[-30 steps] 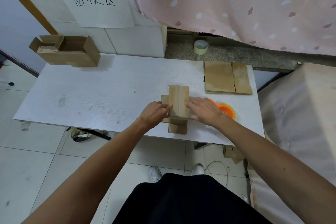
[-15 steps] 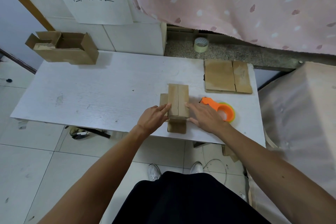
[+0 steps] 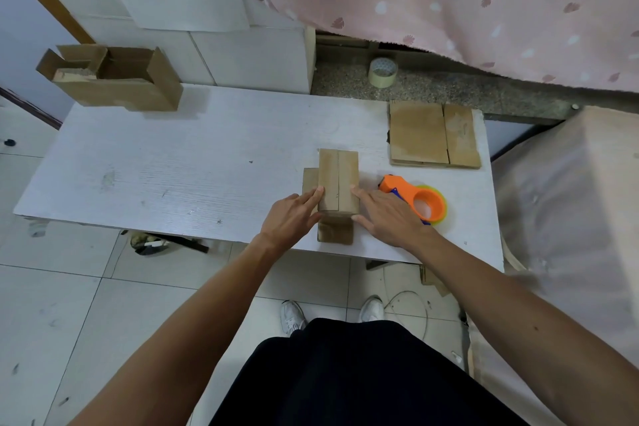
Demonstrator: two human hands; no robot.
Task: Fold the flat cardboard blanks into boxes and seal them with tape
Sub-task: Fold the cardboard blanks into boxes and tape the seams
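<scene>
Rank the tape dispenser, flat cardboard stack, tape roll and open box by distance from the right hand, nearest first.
1. Tape dispenser, beside the right hand.
2. Flat cardboard stack, far right.
3. Tape roll, back ledge.
4. Open box, far left.

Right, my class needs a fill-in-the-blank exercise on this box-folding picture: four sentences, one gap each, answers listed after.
1. The tape dispenser lying beside the right hand is ____ in colour.
2. The number of hands touching the folded box is ____.
3. The stack of flat blanks lies at the far ____ corner of the table.
4. The open box sits at the table's far ____ corner.
Missing words: orange; two; right; left.
</scene>
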